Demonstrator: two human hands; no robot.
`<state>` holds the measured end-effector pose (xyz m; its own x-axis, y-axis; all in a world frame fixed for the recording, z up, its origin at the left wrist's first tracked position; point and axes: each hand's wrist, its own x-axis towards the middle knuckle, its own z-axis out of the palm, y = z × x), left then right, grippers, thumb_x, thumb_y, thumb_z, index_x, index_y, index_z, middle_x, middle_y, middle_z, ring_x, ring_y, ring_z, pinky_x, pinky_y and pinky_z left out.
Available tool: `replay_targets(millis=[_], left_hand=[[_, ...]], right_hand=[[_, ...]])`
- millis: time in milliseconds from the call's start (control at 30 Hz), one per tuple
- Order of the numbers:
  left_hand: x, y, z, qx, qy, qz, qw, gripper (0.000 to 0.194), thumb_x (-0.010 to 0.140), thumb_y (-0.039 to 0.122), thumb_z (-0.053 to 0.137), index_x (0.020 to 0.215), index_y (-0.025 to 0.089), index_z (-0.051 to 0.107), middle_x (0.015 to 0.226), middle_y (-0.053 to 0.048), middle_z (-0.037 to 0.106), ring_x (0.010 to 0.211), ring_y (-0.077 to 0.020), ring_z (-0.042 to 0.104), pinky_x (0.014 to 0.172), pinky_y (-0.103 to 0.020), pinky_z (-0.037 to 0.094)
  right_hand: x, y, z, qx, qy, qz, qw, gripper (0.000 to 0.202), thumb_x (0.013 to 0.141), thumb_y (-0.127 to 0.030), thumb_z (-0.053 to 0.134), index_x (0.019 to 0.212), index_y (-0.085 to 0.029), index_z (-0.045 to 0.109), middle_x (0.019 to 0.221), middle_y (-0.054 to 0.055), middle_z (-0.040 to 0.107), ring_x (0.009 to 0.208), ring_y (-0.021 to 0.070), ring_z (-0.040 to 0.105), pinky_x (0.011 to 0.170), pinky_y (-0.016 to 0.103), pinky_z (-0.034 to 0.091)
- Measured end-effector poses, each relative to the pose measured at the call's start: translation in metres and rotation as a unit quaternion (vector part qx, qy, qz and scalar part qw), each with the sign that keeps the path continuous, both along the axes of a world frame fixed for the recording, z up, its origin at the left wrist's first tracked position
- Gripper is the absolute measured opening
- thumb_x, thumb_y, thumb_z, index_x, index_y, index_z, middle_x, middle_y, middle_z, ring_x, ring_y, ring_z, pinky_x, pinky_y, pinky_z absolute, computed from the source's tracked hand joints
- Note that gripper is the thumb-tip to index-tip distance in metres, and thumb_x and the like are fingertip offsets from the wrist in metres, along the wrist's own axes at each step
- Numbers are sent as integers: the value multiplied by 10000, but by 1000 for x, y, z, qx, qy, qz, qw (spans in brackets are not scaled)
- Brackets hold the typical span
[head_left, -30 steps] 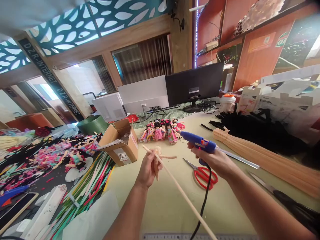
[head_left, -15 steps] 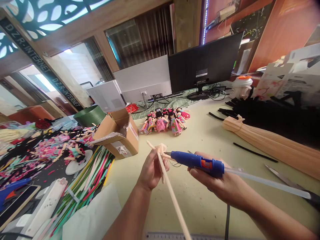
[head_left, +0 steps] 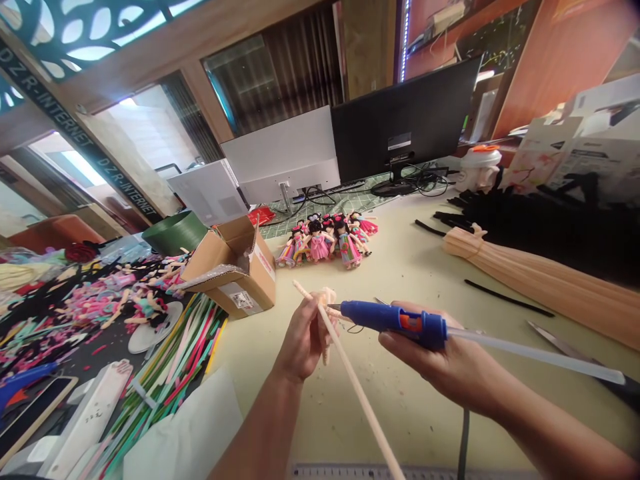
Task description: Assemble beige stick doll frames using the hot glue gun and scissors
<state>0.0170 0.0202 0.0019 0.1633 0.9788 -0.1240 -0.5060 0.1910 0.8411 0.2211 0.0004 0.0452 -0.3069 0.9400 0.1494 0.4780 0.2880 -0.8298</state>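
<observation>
In my left hand (head_left: 301, 343) is a small figure of peach pipe cleaners (head_left: 327, 298), pinched between thumb and fingers. One long pipe-cleaner stem (head_left: 364, 397) runs from it down past the bottom of the view. My right hand (head_left: 450, 360) is wrapped round a blue glue gun (head_left: 395, 320), with a clear glue stick (head_left: 535, 357) poking from its back end. The gun's nozzle points left and is at the figure; whether it touches is hard to tell. A group of small finished dolls (head_left: 325, 243) stands behind my hands.
An open cardboard box (head_left: 240, 280) stands left of the dolls. Colored pipe cleaners (head_left: 170, 360) and doll parts (head_left: 120, 293) spread on the left. Right lie a peach pipe-cleaner bundle (head_left: 540, 273), black pipe cleaners (head_left: 560, 227) and scissors (head_left: 565, 343). A ruler (head_left: 350, 472) lies along the front.
The long stem's lower end has swung to the right. My right hand and the glue gun have shifted very slightly. The whole view has moved a little.
</observation>
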Motion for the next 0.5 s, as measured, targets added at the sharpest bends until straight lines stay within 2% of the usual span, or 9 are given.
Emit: replay_targets(millis=[267,500], left_hand=[[-1,-1,-3,8,4,-5,1000,332,836,486,562,920,164,557,541,49,404,475,-67,371,488,-201,301],[-1,-1,-2,15,0,-8,1000,295,864,453,534,911,163,563,547,47,392,481,-67,360,482,-195,286]], right_hand=[[1,0,6,-18,-16,2,1000,292,791,-491,561,704,-218,618,523,-25,478,476,116,430,431,233,370],[1,-1,10,-59,-58,-2,997,335,813,-525,513,764,-209,615,565,-23,485,524,124,443,490,246,395]])
